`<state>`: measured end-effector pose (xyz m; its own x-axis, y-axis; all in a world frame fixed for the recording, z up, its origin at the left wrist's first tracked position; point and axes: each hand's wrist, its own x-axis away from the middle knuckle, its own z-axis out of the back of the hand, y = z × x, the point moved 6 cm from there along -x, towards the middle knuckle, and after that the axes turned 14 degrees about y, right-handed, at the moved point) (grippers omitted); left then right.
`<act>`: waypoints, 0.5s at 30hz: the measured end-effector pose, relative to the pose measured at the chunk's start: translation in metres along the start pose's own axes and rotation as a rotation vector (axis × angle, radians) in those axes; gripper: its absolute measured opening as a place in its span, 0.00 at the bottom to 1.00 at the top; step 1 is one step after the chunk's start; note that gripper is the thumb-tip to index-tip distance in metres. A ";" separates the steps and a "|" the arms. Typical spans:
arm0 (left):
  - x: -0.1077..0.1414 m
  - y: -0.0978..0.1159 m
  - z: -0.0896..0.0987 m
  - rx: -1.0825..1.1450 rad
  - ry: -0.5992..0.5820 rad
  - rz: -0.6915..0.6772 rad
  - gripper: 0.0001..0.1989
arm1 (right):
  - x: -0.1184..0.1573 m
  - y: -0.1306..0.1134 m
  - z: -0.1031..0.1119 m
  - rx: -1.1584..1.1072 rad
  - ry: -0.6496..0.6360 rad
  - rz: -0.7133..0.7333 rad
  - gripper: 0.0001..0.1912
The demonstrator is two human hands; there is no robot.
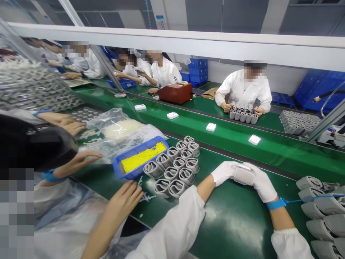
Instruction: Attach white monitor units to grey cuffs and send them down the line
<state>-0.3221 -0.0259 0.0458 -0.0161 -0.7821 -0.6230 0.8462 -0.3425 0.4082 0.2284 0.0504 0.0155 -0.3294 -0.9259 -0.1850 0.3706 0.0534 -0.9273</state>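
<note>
My left hand [224,173] and my right hand [263,182], both in white gloves, hold a small white rounded device [244,175] between them above the green bench [234,219]. Its shiny flat face is turned towards me. Fingers of both hands close on its two sides. A blue wrist strap [276,204] with a cord circles my right wrist. To the left of my left hand stand several rolled grey cuffs [179,163] in rows. More rolled grey cuffs [320,212] are stacked to the right of my right hand.
Beyond my hands, a green conveyor belt [229,132] carries several white devices [211,127]. A blue tray [118,168] of yellow pieces and a plastic bag [107,122] lie left. A co-worker's bare hand [126,198] rests close by. Across the belt, a person [244,90] handles grey cuffs.
</note>
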 end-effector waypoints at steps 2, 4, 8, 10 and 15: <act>-0.004 0.005 -0.003 0.078 0.022 -0.024 0.24 | -0.006 0.008 -0.003 0.032 0.002 0.002 0.25; -0.006 0.010 -0.003 0.109 0.040 -0.036 0.27 | -0.012 0.015 -0.006 0.052 0.030 -0.006 0.24; 0.002 0.011 0.005 0.106 0.061 0.008 0.28 | -0.015 0.022 -0.004 0.065 0.083 -0.046 0.21; 0.008 0.008 0.008 0.088 0.071 0.043 0.28 | -0.013 0.022 -0.002 0.042 0.048 -0.059 0.23; 0.017 -0.005 0.012 -0.006 0.104 0.105 0.24 | -0.014 0.022 0.000 -0.110 0.077 -0.144 0.26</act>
<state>-0.3326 -0.0437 0.0408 0.1274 -0.7551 -0.6431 0.8437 -0.2585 0.4705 0.2409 0.0642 -0.0026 -0.4395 -0.8957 -0.0680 0.2191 -0.0334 -0.9751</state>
